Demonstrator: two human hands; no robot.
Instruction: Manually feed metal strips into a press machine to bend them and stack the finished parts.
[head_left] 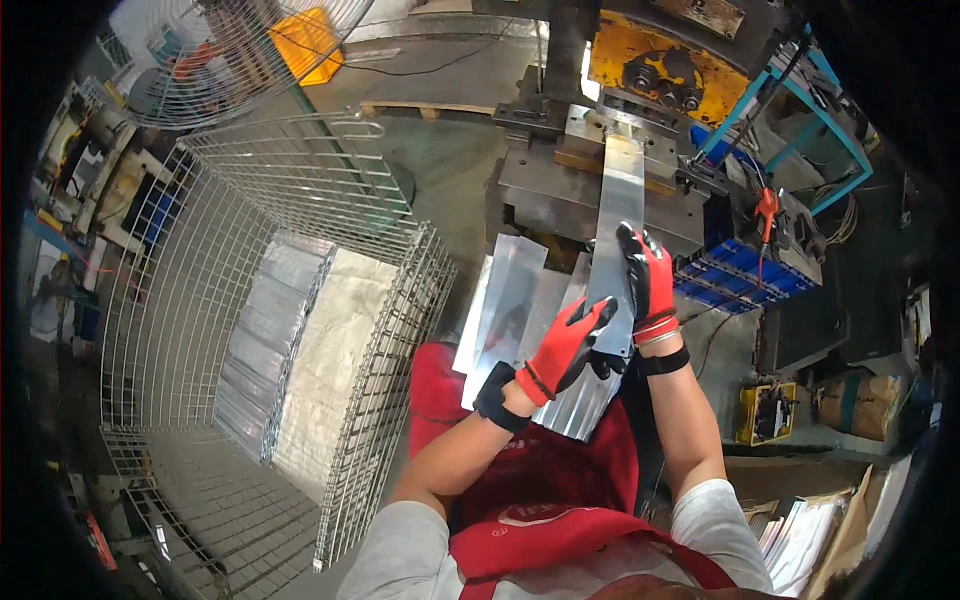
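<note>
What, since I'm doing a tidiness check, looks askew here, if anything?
The loose metal sheets beside the left hand overlap at uneven angles, unlike the neatly lined-up silver pieces in the wire basket. Nothing plainly looks spilled or damaged.

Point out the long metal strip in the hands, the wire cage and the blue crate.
long metal strip (610,264): head view, its flat upper face
wire cage (372,410): head view, its right-hand mesh wall
blue crate (742,272): head view, its side wall
</note>
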